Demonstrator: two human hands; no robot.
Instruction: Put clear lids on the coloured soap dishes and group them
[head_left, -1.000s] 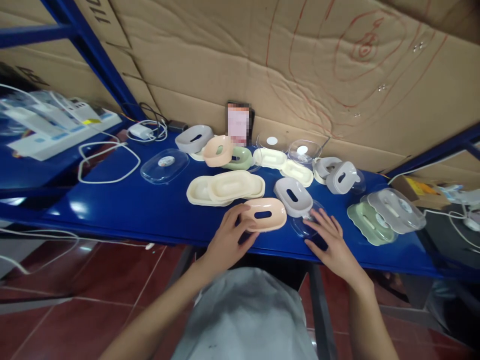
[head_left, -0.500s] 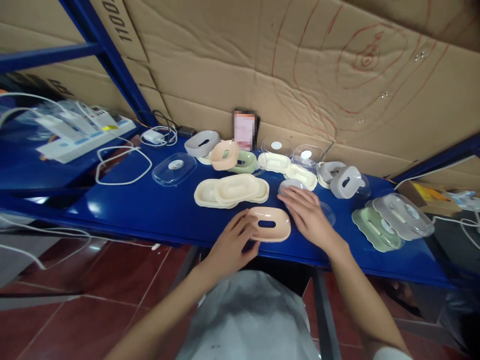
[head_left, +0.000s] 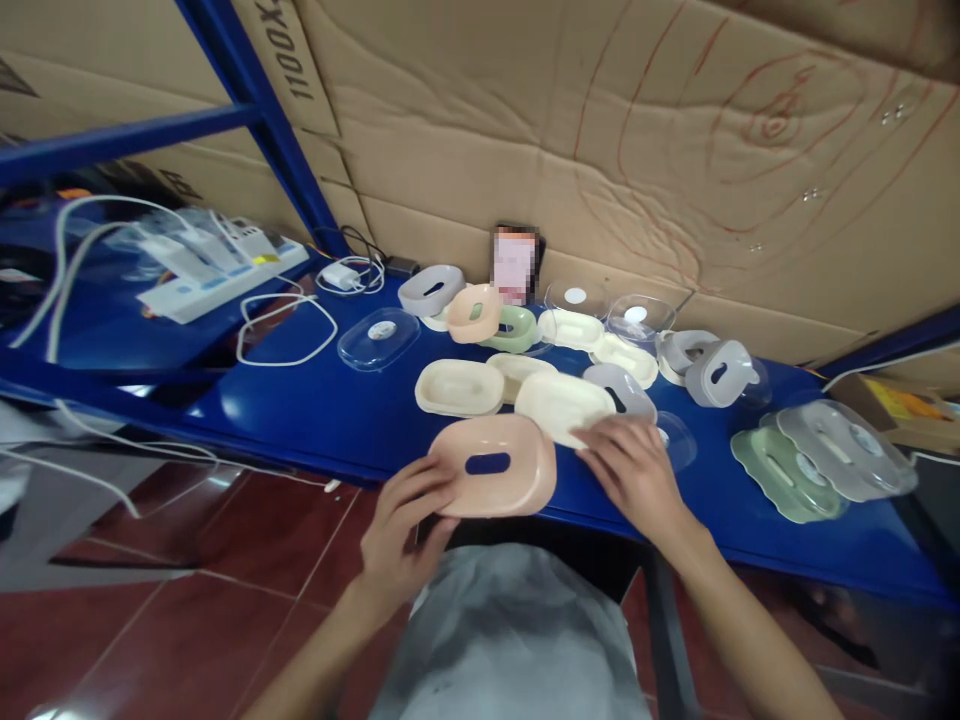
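My left hand (head_left: 416, 520) is closed on the left end of a peach oval dish with a slot in its bottom (head_left: 525, 478), raised over the table's front edge. My right hand (head_left: 637, 470) pinches the right end of a cream oval tray (head_left: 562, 405), which is lifted and tilted just behind the peach dish. Two more cream trays lie behind: one (head_left: 459, 388) on the left, another (head_left: 517, 372) partly covered by the held one. A grey slotted dish (head_left: 622, 388) rests beyond my right fingers, and a clear lid (head_left: 677, 440) lies right of that hand.
At the back of the blue table (head_left: 300, 410) stand peach (head_left: 474, 313), green (head_left: 511, 332) and grey dishes (head_left: 720, 375). A clear lid (head_left: 379, 340) lies left. Lidded green (head_left: 784, 475) and grey boxes (head_left: 832, 450) sit right. A power strip (head_left: 217, 285) and cables lie far left.
My right hand has left the grey dish and now holds a cream tray, pulled from the group toward the right. My left hand has raised the peach dish closer to me. The view has shifted slightly.
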